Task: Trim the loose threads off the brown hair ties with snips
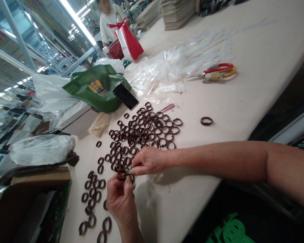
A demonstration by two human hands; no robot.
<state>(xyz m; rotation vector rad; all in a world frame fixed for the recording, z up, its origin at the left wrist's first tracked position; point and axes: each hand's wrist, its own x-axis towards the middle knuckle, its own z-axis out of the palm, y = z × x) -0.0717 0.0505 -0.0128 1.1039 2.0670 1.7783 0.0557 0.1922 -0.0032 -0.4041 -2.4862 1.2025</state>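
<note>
My left hand (121,197) is closed, pinching a dark brown ring (121,174) between thumb and fingers. Just above it, my right hand (150,160) is closed around a small metal-tipped tool (129,171). The tool's tip meets the ring near my left thumb; most of its body is hidden in my fingers, so its exact kind does not show. Beyond both hands spreads a pile of similar brown rings (142,130). More loose rings (91,202) lie to the left of my left hand. One single ring (206,121) sits apart at the right.
Scissors with red and yellow handles (219,71) lie beside clear plastic bags (164,72). A phone (126,96) leans on a green bag (97,86). A pink-handled tool (168,107) touches the pile. An open cardboard box (40,175) stands left. Another person (111,20) is at the back.
</note>
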